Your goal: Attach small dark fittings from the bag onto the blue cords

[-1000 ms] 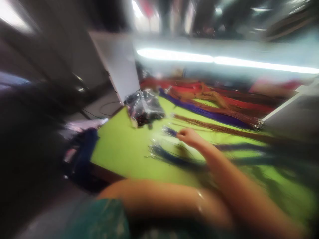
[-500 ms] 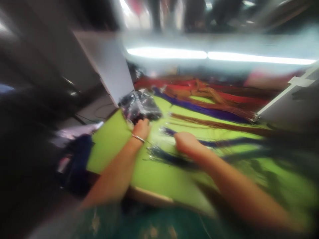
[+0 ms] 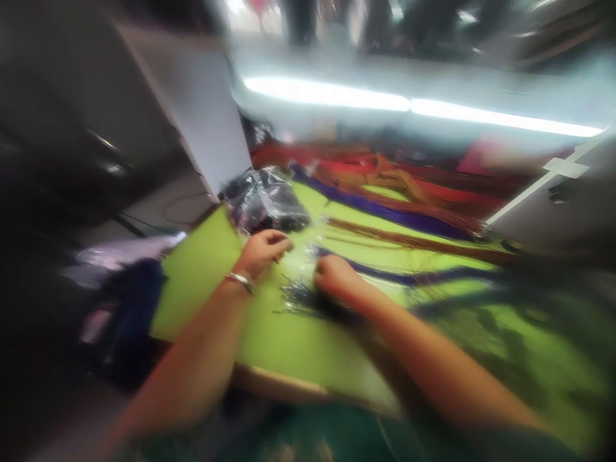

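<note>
The picture is blurred by motion. My left hand (image 3: 262,251), with a metal bangle on its wrist, hovers over the green table (image 3: 206,282) just in front of a clear plastic bag of dark items (image 3: 264,200); its fingers are curled in a pinch on something too small to make out. My right hand (image 3: 334,277) rests closed on the end of a bundle of dark blue cords (image 3: 308,300) that runs off to the right. A thin clear wrapper (image 3: 304,255) lies between the two hands.
Long bundles of purple (image 3: 385,215), brown (image 3: 414,242), red and orange cords (image 3: 409,183) lie across the far side of the table. A white panel (image 3: 202,122) stands at the back left. Dark cloth and a pale bag (image 3: 120,282) sit off the left edge.
My left hand came up onto the table, reached the plastic bag, then drew back a little toward me. My right hand slid left along the blue cords. The view shifted.
</note>
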Demonstrator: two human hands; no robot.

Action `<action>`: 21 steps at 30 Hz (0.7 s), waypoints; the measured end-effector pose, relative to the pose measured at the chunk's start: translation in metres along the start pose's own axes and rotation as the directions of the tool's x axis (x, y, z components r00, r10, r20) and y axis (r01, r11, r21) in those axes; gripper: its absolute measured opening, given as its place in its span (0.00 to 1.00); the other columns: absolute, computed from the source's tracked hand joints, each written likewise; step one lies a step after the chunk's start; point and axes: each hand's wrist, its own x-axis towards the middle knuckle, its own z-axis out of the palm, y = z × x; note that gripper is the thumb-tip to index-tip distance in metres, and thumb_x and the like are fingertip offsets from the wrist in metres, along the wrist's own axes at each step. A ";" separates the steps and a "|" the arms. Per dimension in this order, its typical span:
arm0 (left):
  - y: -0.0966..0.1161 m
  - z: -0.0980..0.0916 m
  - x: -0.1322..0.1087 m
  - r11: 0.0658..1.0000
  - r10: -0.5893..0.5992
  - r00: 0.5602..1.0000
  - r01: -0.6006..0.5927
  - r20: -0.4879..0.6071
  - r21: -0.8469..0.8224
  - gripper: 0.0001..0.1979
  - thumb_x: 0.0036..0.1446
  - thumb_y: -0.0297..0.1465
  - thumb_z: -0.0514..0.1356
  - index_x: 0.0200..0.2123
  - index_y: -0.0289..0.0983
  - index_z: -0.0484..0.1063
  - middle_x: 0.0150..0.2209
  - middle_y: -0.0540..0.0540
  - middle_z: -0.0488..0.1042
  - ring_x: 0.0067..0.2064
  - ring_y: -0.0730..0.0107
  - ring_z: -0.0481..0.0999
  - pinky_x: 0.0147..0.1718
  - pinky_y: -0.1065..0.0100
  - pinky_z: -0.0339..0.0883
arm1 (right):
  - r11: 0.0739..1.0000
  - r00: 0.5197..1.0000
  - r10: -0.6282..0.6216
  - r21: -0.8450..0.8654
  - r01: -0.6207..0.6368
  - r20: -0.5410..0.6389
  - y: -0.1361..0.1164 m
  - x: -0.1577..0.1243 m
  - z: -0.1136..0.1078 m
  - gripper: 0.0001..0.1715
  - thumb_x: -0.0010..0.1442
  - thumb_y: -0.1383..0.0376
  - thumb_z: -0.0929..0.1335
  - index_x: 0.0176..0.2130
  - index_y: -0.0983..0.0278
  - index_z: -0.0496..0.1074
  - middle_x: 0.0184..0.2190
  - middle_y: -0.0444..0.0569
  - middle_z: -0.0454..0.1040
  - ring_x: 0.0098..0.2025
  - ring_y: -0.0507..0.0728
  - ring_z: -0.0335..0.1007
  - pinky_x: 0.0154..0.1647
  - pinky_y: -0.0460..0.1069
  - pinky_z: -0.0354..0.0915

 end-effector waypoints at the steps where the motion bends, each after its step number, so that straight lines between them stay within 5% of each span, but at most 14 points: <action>1: 0.003 0.006 -0.006 0.993 -0.016 0.998 0.024 0.065 -0.115 0.17 0.42 0.39 0.65 0.32 0.33 0.71 0.26 0.46 0.73 0.24 0.74 0.69 0.23 0.72 0.61 | 0.999 1.000 0.015 0.037 -0.014 -0.011 0.006 0.001 0.001 0.11 0.49 0.70 0.63 0.30 0.66 0.75 0.28 0.50 0.76 0.28 0.53 0.67 0.27 0.45 0.57; 3: 0.007 0.020 -0.017 0.978 0.008 0.967 0.046 0.253 -0.203 0.16 0.44 0.39 0.65 0.31 0.33 0.70 0.26 0.46 0.72 0.24 0.74 0.70 0.23 0.72 0.61 | 0.992 0.998 0.059 0.113 -0.056 -0.023 0.020 0.003 0.004 0.10 0.48 0.69 0.64 0.28 0.66 0.75 0.26 0.48 0.75 0.27 0.52 0.66 0.26 0.44 0.56; 7: 0.008 0.045 -0.033 0.985 0.121 0.825 -0.170 0.552 0.039 0.09 0.48 0.34 0.62 0.31 0.35 0.71 0.26 0.48 0.73 0.27 0.72 0.71 0.26 0.71 0.62 | 0.944 0.995 0.103 0.313 -0.103 0.017 0.040 0.005 0.007 0.09 0.49 0.67 0.64 0.27 0.66 0.75 0.23 0.46 0.73 0.24 0.50 0.63 0.24 0.43 0.55; 10: 0.006 0.047 -0.035 0.905 0.113 0.843 -0.307 0.526 0.296 0.06 0.48 0.33 0.60 0.27 0.36 0.70 0.23 0.50 0.70 0.26 0.73 0.67 0.26 0.72 0.59 | 0.947 0.998 0.065 0.317 -0.058 -0.011 0.043 0.003 0.005 0.09 0.49 0.67 0.64 0.26 0.66 0.74 0.22 0.44 0.72 0.23 0.49 0.62 0.24 0.43 0.54; 16: 0.003 0.040 -0.032 0.764 0.105 0.910 -0.332 0.401 0.553 0.10 0.51 0.37 0.57 0.27 0.36 0.68 0.24 0.49 0.70 0.27 0.70 0.67 0.26 0.70 0.56 | 0.945 0.994 -0.090 0.308 0.106 -0.067 0.050 -0.003 0.003 0.08 0.50 0.67 0.64 0.25 0.66 0.73 0.23 0.44 0.72 0.26 0.49 0.62 0.27 0.44 0.54; 21: 0.006 0.052 -0.040 0.708 0.232 0.804 -0.526 0.548 0.472 0.07 0.53 0.34 0.57 0.31 0.37 0.70 0.29 0.48 0.73 0.31 0.70 0.69 0.31 0.71 0.58 | 0.951 0.978 -0.103 0.270 0.149 -0.179 0.054 0.002 0.029 0.11 0.53 0.61 0.63 0.27 0.64 0.72 0.23 0.46 0.73 0.26 0.51 0.63 0.27 0.45 0.53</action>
